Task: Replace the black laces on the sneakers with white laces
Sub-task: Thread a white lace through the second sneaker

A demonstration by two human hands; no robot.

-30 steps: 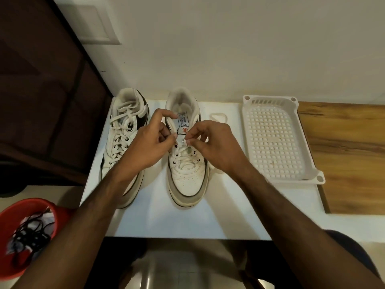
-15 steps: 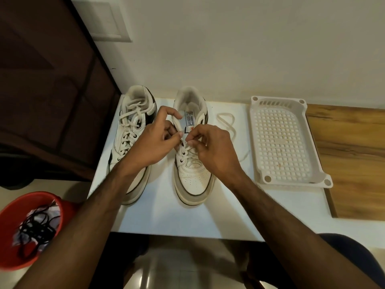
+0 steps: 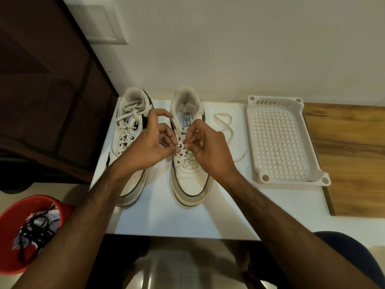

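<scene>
At the centre of the frame, on the white table top [image 3: 158, 215], two white sneakers with dark trim stand side by side, toes pointing toward the bottom of the picture. The left-hand sneaker [image 3: 130, 147] is already threaded with a white lace up to its collar. The right-hand sneaker [image 3: 188, 163] is only laced across its lower eyelets, and both hands meet over its tongue. The left hand [image 3: 150, 147] has thumb and forefinger curled together, pinching the white lace [image 3: 226, 130] at an eyelet on that side; its other fingers arch above the shoe. The right hand [image 3: 208, 149] pinches the lace too, fingertips bunched just beside the left thumb, though exactly which strand each one has is hard to make out under the knuckles. The loose length of the lace trails away to the right of the shoe, looping on the table toward a white perforated plastic tray [image 3: 281, 140], which sits partly on a wooden surface [image 3: 350, 155]. In the lower left corner a red bowl [image 3: 12, 265] holds a tangle of black laces [image 3: 36, 232].
</scene>
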